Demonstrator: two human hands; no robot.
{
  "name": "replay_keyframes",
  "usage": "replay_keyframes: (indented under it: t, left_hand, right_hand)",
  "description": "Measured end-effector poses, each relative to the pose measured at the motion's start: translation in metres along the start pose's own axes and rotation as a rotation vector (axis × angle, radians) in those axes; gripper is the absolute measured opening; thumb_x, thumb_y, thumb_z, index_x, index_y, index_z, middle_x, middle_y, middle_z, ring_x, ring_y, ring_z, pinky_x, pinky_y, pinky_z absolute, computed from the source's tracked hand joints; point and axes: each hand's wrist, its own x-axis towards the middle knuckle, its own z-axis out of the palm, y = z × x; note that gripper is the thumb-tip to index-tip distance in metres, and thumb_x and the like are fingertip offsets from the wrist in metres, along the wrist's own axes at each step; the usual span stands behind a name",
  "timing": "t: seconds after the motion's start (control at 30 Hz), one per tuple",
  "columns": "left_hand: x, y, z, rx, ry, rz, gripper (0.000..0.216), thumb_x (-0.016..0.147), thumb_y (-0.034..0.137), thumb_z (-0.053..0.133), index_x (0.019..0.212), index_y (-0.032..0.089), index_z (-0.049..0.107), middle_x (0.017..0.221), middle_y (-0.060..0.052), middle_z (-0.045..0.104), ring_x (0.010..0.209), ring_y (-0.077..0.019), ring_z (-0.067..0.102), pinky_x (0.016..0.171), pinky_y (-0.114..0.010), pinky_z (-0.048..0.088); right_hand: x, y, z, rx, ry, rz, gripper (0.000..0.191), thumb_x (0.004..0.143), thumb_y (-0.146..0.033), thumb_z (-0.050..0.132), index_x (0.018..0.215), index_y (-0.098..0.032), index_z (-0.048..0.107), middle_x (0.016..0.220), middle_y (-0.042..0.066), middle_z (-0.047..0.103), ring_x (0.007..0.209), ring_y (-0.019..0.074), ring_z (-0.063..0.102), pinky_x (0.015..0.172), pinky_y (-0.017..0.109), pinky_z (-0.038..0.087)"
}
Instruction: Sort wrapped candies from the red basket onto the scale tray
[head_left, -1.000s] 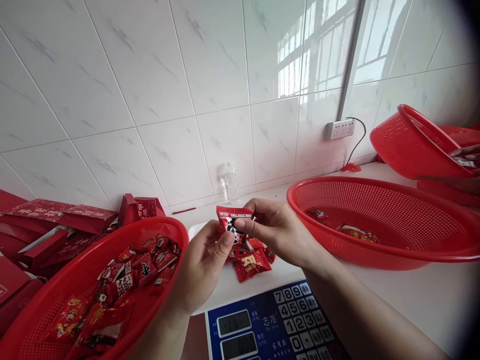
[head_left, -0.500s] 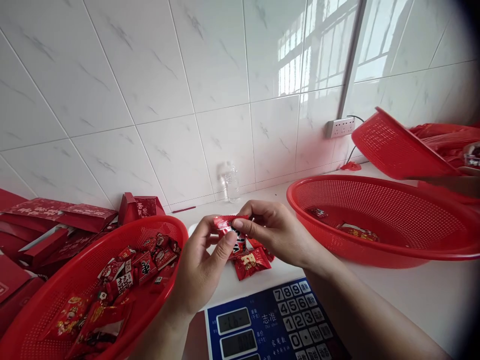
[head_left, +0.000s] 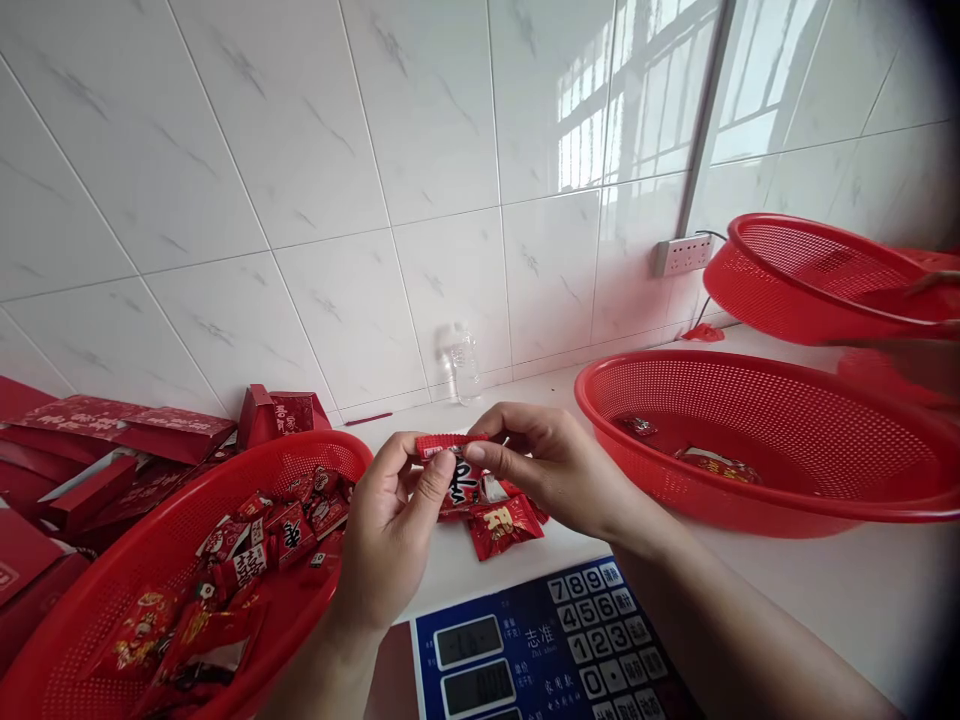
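My left hand [head_left: 397, 520] and my right hand [head_left: 551, 465] pinch the top edge of one red candy packet [head_left: 463, 488] between thumbs and fingers. The packet has dark lettering with white outlines and a crimped upper seam. Just below it, a red wrapped candy [head_left: 502, 527] with gold print lies on the white pan [head_left: 450, 580] of a scale. More red packets lie partly hidden behind it and my right hand. In front stands the scale's blue panel [head_left: 536, 640] with number keys and small displays.
A red basket [head_left: 360, 452] of wrapped sweets stands at left, beside red boxes [head_left: 172, 425]. At right, another red basket [head_left: 637, 375] holds a few packets. Behind it another person's hand [head_left: 937, 285] holds a tilted red basket [head_left: 757, 290]. A clear bottle [head_left: 465, 365] stands by the tiled wall.
The packet in my hands has turned a little and moved slightly left, showing more of its lettering. At right, the other person's basket has tipped so its inside shows.
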Motion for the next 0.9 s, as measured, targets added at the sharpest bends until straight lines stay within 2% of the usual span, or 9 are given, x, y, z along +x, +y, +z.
replay_keyframes:
  t: [0.13, 0.27, 0.4, 0.5, 0.57, 0.73, 0.83, 0.9]
  left_hand:
    - [0.0007, -0.0014, -0.0010, 0.018, 0.020, -0.003, 0.010, 0.093, 0.035, 0.064, 0.096, 0.025, 0.063, 0.079, 0.004, 0.062, 0.068, -0.0087, 0.056, 0.062, -0.017, 0.047]
    - [0.0011, -0.0033, -0.0012, 0.013, 0.022, -0.004, 0.011, 0.095, 0.035, 0.062, 0.093, 0.024, 0.062, 0.088, 0.001, 0.066, 0.079, -0.0129, 0.062, 0.069, -0.022, 0.051]
    - [0.0020, -0.0055, -0.0008, 0.015, 0.101, 0.036, 0.013, 0.093, 0.037, 0.064, 0.094, 0.024, 0.063, 0.087, 0.000, 0.067, 0.081, -0.0141, 0.064, 0.073, -0.024, 0.052]
    - [0.0025, -0.0073, -0.0009, 0.012, 0.162, 0.057, 0.013, 0.093, 0.036, 0.065, 0.096, 0.024, 0.063, 0.085, 0.001, 0.066, 0.077, -0.0126, 0.062, 0.070, -0.022, 0.051]
    - [0.0026, -0.0082, -0.0010, -0.017, 0.167, 0.059, 0.013, 0.092, 0.036, 0.066, 0.096, 0.024, 0.064, 0.084, 0.002, 0.066, 0.076, -0.0119, 0.061, 0.069, -0.022, 0.051]
    - [0.0023, -0.0076, -0.0023, -0.200, 0.077, -0.025, 0.012, 0.092, 0.036, 0.065, 0.098, 0.025, 0.066, 0.082, 0.002, 0.065, 0.070, -0.0109, 0.055, 0.064, -0.022, 0.047]
    - [0.0020, -0.0068, -0.0039, -0.253, -0.061, -0.112, 0.019, 0.095, 0.039, 0.061, 0.098, 0.023, 0.070, 0.083, -0.001, 0.067, 0.075, -0.0129, 0.056, 0.071, -0.025, 0.048]
    - [0.0016, -0.0074, -0.0044, -0.225, -0.095, -0.125, 0.021, 0.096, 0.040, 0.060, 0.098, 0.023, 0.072, 0.084, -0.002, 0.069, 0.075, -0.0139, 0.058, 0.072, -0.026, 0.049]
  right_hand:
    - [0.0008, 0.0001, 0.0008, -0.048, 0.016, -0.009, 0.034, 0.084, -0.049, 0.072, 0.075, -0.016, 0.064, 0.066, 0.000, 0.065, 0.060, 0.0113, 0.059, 0.055, 0.024, 0.047]
    - [-0.0002, 0.0029, -0.0017, -0.022, -0.034, 0.009, 0.033, 0.087, -0.048, 0.070, 0.081, -0.017, 0.063, 0.070, 0.000, 0.065, 0.060, 0.0109, 0.060, 0.054, 0.023, 0.048]
    - [-0.0021, 0.0045, -0.0053, -0.067, -0.139, 0.046, 0.034, 0.083, -0.048, 0.075, 0.084, -0.018, 0.060, 0.075, 0.000, 0.066, 0.065, 0.0115, 0.062, 0.055, 0.022, 0.049]
    - [-0.0029, 0.0027, -0.0054, -0.147, -0.243, 0.118, 0.040, 0.079, -0.052, 0.077, 0.085, -0.017, 0.059, 0.077, 0.001, 0.067, 0.064, 0.0123, 0.062, 0.051, 0.022, 0.049]
    - [-0.0032, 0.0006, -0.0045, -0.169, -0.275, 0.157, 0.042, 0.080, -0.055, 0.074, 0.089, -0.016, 0.060, 0.079, 0.003, 0.067, 0.064, 0.0128, 0.062, 0.050, 0.023, 0.050]
    - [-0.0043, -0.0032, -0.0030, -0.154, -0.299, 0.182, 0.041, 0.083, -0.055, 0.071, 0.090, -0.016, 0.061, 0.078, 0.003, 0.068, 0.060, 0.0126, 0.062, 0.051, 0.025, 0.051]
    - [-0.0047, -0.0031, -0.0019, -0.162, -0.322, 0.185, 0.038, 0.083, -0.053, 0.073, 0.082, -0.018, 0.058, 0.071, 0.000, 0.065, 0.054, 0.0111, 0.060, 0.049, 0.024, 0.048]
    - [-0.0047, -0.0022, -0.0007, -0.174, -0.323, 0.166, 0.039, 0.082, -0.052, 0.074, 0.076, -0.019, 0.054, 0.067, -0.002, 0.062, 0.051, 0.0100, 0.058, 0.047, 0.022, 0.045]
